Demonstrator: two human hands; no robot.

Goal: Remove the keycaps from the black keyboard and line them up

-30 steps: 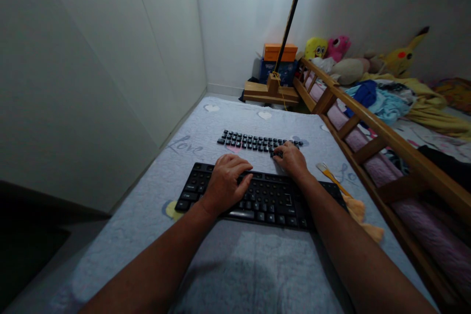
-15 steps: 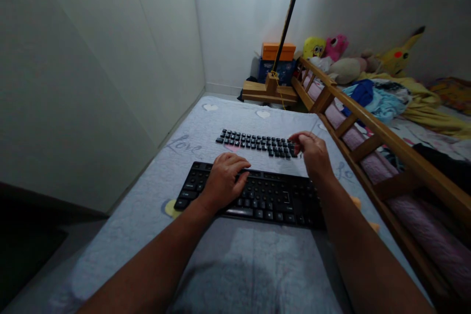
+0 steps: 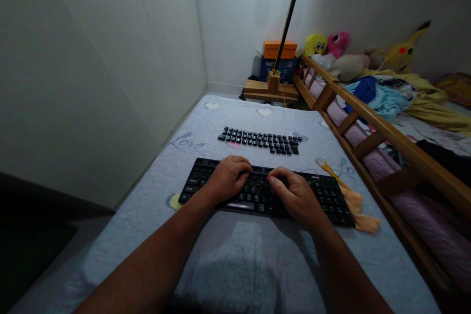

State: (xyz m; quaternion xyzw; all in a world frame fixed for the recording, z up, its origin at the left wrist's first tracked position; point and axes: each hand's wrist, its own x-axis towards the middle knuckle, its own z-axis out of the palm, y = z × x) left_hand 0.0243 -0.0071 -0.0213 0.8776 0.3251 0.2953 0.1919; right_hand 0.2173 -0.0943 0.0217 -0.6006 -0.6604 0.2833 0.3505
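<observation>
1. The keyboard (image 3: 253, 189) lies flat on the sheet (image 3: 235, 255), under both hands; many key spots between them show bare of caps.
2. The left hand (image 3: 231, 176) rests over the keyboard, left of its middle, loosely bent and unclenched, the thumb apart from the fingers.
3. The right hand (image 3: 292, 189) is over the keyboard, right of its middle, fingers curled, thumb and forefinger close together; I cannot tell whether they grasp a cap.
4. Just beyond the keyboard, well clear of both hands, loose caps (image 3: 260, 144) lie on the sheet in rows, with a shorter row nearest the keyboard, toward the right.
5. The brush (image 3: 333, 174) lies just beside the keyboard's far right corner, bristles pointing away.
6. The orange cloth (image 3: 353, 201) lies at the keyboard's right end.
7. Farther right of the keyboard runs a wooden rail (image 3: 371, 114).
</observation>
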